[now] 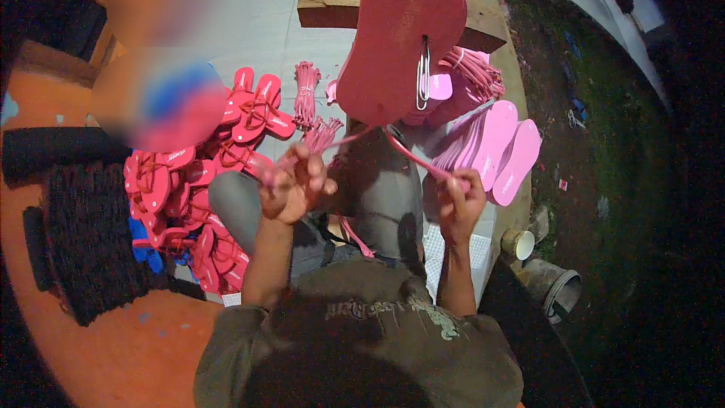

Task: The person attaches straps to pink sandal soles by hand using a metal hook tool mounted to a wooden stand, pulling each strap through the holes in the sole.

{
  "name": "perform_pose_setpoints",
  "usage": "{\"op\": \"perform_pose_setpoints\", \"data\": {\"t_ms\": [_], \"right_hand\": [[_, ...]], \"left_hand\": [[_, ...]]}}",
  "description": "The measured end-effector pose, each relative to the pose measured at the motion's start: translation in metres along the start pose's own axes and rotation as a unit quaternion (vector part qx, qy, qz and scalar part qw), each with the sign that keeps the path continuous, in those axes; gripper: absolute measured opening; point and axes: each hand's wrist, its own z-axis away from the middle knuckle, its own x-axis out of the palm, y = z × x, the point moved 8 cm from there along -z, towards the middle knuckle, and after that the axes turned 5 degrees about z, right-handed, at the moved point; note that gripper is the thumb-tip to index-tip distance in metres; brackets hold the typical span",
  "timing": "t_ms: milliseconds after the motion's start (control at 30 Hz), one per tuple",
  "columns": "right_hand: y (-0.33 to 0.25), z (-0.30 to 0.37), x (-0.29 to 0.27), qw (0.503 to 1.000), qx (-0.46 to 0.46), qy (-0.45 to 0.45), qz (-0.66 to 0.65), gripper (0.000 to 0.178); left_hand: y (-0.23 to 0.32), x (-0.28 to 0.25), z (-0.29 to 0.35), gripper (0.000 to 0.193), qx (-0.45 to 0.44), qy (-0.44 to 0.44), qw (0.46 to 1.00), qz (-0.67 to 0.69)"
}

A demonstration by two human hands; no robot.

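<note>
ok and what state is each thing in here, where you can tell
pink strap, spread in a V
large pink sole, tilted up, strap at lower end
right hand, grip closed on the strap
left hand, fingers half-curled, blurred, grip unclear
metal loop, along the sole's face, attachment unclear
pink soles, lined up, no straps showing
red flip-flops, heaped, many strapped
pink strap bundle, gathered together
</note>
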Motion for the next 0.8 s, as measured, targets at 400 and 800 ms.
{"op": "perform_pose_setpoints", "data": {"t_ms": [400, 800], "right_hand": [[-0.011, -0.048, 0.071, 0.989, 0.073, -0.062, -0.110, 0.021], [-0.084, -0.048, 0.098, 0.968, -0.183, -0.144, -0.094, 0.022]], "left_hand": [[0.070, 0.086, -0.073, 0.028, 0.385, 0.017, 0.723, -0.574], [0.042, 0.143, -0.101, 0.037, 0.353, 0.022, 0.627, -0.694]]}}
